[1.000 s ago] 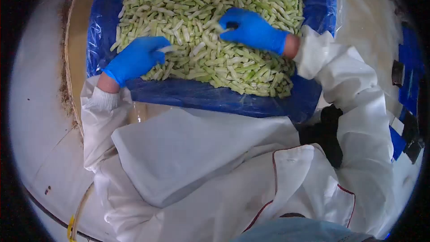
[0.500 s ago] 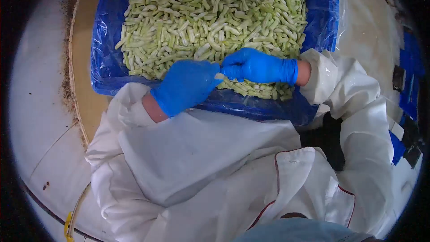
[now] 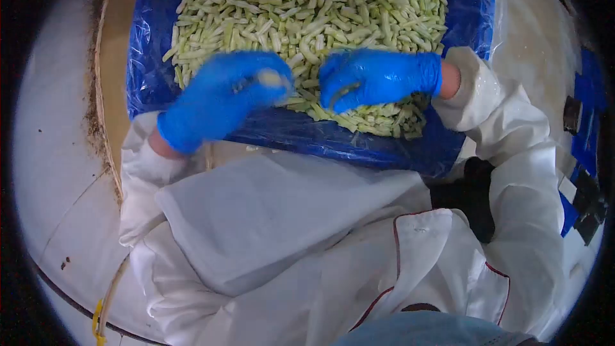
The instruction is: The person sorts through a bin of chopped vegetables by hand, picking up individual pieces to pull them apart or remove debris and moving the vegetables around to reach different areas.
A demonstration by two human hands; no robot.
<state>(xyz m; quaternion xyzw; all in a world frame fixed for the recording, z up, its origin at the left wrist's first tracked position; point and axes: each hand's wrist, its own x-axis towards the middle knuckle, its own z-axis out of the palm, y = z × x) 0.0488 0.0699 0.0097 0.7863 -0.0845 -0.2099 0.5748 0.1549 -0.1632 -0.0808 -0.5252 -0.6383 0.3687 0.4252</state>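
Note:
My left hand (image 3: 224,93), in a blue glove, is closed over the near left part of the pile. A short pale vegetable piece (image 3: 271,78) shows between its thumb and fingers, blurred by motion. My right hand (image 3: 378,80), also gloved in blue, hangs over the near right part of the pile, apart from the left. Its fingers are loosely curled, with a gap between them and the thumb, and nothing shows in its grasp. Below both hands lies a heap of pale green cut vegetable strips (image 3: 307,19). It fills a blue crate (image 3: 150,38) lined with clear plastic.
The crate stands on a tan surface (image 3: 115,90) with a rough edge on the left. A white apron (image 3: 288,211) hangs close to the crate's near edge. Blue and dark flat pieces (image 3: 586,134) lie at the far right. At lower left is a yellow strip (image 3: 98,317).
My hands met over the near edge of the pile and have now parted. The left has moved left and turned, showing the pale piece; the right has loosened and shifted slightly right.

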